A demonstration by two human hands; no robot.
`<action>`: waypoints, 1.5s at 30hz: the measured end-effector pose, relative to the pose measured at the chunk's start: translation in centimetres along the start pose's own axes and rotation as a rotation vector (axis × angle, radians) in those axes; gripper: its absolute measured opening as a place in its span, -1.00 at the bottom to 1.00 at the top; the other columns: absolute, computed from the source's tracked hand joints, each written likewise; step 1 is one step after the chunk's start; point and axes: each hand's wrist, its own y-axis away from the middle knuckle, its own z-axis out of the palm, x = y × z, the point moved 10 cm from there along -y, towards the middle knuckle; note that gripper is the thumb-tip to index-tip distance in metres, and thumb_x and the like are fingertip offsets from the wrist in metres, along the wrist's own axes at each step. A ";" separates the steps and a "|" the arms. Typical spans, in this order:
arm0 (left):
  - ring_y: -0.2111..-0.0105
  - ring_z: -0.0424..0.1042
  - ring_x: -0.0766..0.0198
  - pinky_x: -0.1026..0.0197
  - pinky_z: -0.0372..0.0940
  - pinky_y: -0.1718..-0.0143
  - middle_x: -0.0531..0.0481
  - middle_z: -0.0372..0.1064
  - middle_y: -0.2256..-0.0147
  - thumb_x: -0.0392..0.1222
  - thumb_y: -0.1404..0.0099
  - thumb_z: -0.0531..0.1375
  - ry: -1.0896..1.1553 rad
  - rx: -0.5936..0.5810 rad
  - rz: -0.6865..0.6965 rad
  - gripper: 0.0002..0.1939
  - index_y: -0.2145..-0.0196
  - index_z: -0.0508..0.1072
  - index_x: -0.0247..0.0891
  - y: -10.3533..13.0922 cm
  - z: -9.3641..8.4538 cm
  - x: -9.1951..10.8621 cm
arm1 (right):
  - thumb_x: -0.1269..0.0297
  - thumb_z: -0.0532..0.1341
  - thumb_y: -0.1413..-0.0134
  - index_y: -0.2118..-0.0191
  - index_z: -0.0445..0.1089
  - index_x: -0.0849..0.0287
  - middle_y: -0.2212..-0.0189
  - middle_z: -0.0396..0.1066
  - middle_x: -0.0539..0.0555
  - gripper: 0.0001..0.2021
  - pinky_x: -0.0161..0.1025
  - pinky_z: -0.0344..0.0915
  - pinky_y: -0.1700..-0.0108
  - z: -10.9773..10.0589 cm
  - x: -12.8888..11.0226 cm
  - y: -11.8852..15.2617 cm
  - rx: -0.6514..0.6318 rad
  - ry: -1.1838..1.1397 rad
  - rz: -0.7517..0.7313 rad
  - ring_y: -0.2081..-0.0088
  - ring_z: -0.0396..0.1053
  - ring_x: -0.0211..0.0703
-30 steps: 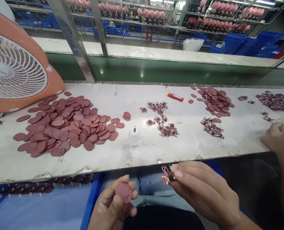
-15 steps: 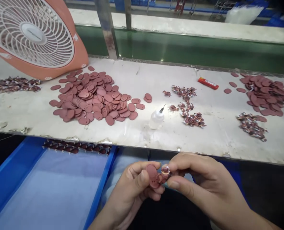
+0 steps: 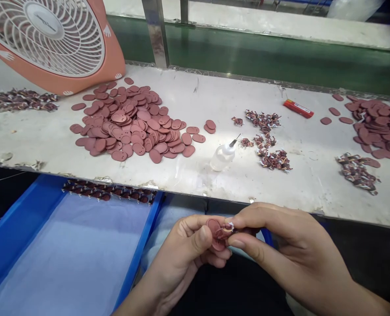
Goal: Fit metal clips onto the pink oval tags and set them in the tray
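Observation:
Between thumb and fingers, my left hand (image 3: pixel 191 245) grips reddish-brown oval discs (image 3: pixel 214 227), the visible ones overlapping. My right hand (image 3: pixel 280 245) pinches a small brown figurine (image 3: pixel 227 230) with white and yellowish details, and it sits against the discs. Fingers partly hide both pieces, so I cannot tell whether they are joined. Beyond my hands, on the bench, stands a clear squeeze bottle (image 3: pixel 223 156) with a needle tip. A large heap of oval discs (image 3: pixel 132 123) lies to its left, and small clusters of figurines (image 3: pixel 275 160) lie to its right.
An orange fan (image 3: pixel 112 57) stands at the bench's back left. A blue tray (image 3: pixel 145 245) below the bench edge holds rows of assembled pieces (image 3: pixel 105 192). A red packet (image 3: pixel 298 108), another disc heap (image 3: pixel 379 127) and more figurines (image 3: pixel 357 173) lie right.
My right hand has brought the figurine left, so it now overlaps the discs in my left hand. The view has shifted slightly, moving the bench objects up and mostly right.

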 end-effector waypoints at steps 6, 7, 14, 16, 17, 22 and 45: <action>0.54 0.40 0.45 0.42 0.35 0.40 0.04 0.43 0.54 0.10 -0.11 0.41 0.010 -0.016 -0.006 -0.64 0.48 0.62 -0.30 -0.2 -0.1 -0.2 | 0.52 0.29 -0.21 0.17 0.47 0.13 0.37 0.56 -0.14 -0.85 -0.54 0.34 0.23 0.3 -0.7 0.0 -0.055 0.020 -0.030 0.36 0.46 -0.46; 0.53 0.40 0.45 0.42 0.35 0.40 0.03 0.43 0.54 0.11 -0.10 0.41 0.009 -0.017 -0.009 -0.64 0.46 0.63 -0.30 -0.2 -0.1 -0.3 | 0.53 0.29 -0.20 0.16 0.47 0.11 0.38 0.56 -0.15 -0.83 -0.55 0.34 0.24 0.3 -0.7 0.0 -0.062 0.022 -0.027 0.36 0.46 -0.47; 0.52 0.37 0.42 0.42 0.35 0.46 0.03 0.42 0.51 0.09 -0.12 0.40 0.055 -0.014 -0.020 -0.62 0.31 0.65 -0.31 -0.2 -0.5 -0.9 | 0.53 0.29 -0.20 0.17 0.47 0.09 0.40 0.56 -0.17 -0.82 -0.57 0.32 0.26 0.4 -0.9 -0.3 -0.077 0.047 -0.025 0.38 0.46 -0.50; 0.52 0.38 0.42 0.42 0.36 0.46 0.03 0.43 0.50 0.08 -0.14 0.39 0.068 -0.014 -0.023 -0.64 0.31 0.65 -0.31 -0.2 -0.6 -1.0 | 0.51 0.29 -0.20 0.16 0.47 0.08 0.39 0.55 -0.18 -0.82 -0.57 0.32 0.25 0.5 -0.8 -0.4 -0.092 0.043 -0.018 0.38 0.46 -0.50; 0.52 0.39 0.42 0.42 0.36 0.46 0.03 0.43 0.50 0.07 -0.15 0.39 0.071 -0.017 -0.024 -0.65 0.31 0.65 -0.30 -0.2 -0.6 -1.0 | 0.51 0.29 -0.21 0.16 0.47 0.07 0.39 0.55 -0.18 -0.82 -0.56 0.33 0.26 0.5 -0.8 -0.4 -0.100 0.042 -0.014 0.38 0.46 -0.49; 0.54 0.38 0.45 0.44 0.36 0.46 0.04 0.43 0.52 0.07 -0.15 0.39 0.079 -0.024 -0.022 -0.66 0.32 0.65 -0.30 -0.2 -0.5 -0.8 | 0.51 0.27 -0.21 0.19 0.45 0.07 0.40 0.54 -0.15 -0.84 -0.50 0.35 0.31 0.6 -0.8 -0.5 -0.111 0.069 -0.015 0.41 0.45 -0.44; 0.56 0.36 0.43 0.42 0.35 0.46 0.04 0.42 0.56 0.05 -0.06 0.44 0.084 0.031 -0.012 -0.63 0.29 0.67 -0.30 -0.1 -1.0 -0.3 | 0.46 0.30 -0.16 0.31 0.45 0.11 0.42 0.51 -0.12 -0.90 -0.47 0.38 0.31 1.0 -2.1 -1.7 -0.154 0.104 -0.063 0.42 0.46 -0.38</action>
